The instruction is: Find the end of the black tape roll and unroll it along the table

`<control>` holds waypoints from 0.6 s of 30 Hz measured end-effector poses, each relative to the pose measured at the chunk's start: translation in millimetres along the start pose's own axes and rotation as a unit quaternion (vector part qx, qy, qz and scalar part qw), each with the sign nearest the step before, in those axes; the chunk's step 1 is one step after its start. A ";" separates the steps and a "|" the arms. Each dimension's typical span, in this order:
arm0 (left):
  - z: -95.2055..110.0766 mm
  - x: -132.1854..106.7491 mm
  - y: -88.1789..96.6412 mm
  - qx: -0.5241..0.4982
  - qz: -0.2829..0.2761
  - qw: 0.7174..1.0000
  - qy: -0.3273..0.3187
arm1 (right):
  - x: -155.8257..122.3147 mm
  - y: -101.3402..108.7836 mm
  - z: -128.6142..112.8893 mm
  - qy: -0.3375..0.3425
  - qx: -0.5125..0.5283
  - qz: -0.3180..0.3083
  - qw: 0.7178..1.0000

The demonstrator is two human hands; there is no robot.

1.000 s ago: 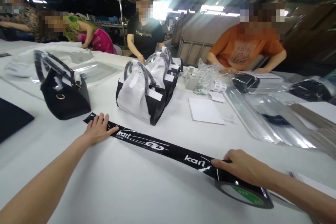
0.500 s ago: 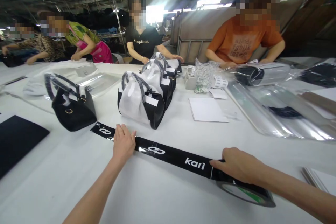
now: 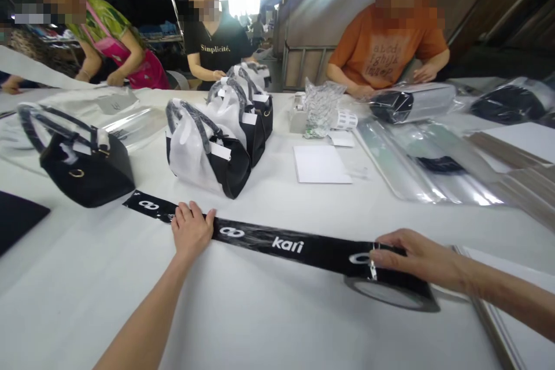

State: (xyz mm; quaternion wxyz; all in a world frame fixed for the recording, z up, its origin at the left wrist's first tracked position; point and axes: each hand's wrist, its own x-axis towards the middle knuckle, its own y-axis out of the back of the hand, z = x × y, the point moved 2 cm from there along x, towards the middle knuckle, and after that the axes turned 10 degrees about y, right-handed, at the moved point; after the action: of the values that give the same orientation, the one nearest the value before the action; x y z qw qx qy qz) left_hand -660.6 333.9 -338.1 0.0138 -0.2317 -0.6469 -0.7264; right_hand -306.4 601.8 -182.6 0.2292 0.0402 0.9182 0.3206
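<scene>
A black strip of printed tape with white "kari" lettering and looped logos runs across the white table. Flat fingers of my left hand lie on the strip, near its free left end, thumb a little apart. My right hand grips the tape roll, which is tilted with its open core toward me. Between my two hands the strip is stretched straight. Just behind its left end stands a black handbag. A row of several handbags, partly wrapped in white, stands farther back.
White cards lie beyond the strip. Clear plastic bags spread at the right, near a stack of boards. A black sheet lies at the far left. Co-workers stand across the table.
More tape has come off the roll as my right hand moved away from my left; another logo now shows beside the roll. My left hand stays on the strip. The view has shifted.
</scene>
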 end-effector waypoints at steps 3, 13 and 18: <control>-1.4 -0.6 1.8 -0.003 -0.009 1.000 0.005 | -26.2 25.6 23.7 -0.064 -0.062 0.018 0.996; -7.3 -0.1 2.5 0.008 -0.016 1.000 -0.013 | -103.3 49.0 76.3 -0.181 -0.047 0.011 0.982; 1.9 -2.4 8.8 0.027 -0.047 0.996 -0.065 | -101.0 56.2 58.0 -0.191 0.047 0.012 0.980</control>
State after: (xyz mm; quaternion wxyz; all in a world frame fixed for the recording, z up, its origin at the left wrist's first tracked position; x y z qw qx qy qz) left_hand -655.0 333.6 -330.7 -0.0558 -0.2474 -0.6760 -0.6919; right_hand -194.5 657.0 -148.6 0.3944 0.1223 0.8710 0.2662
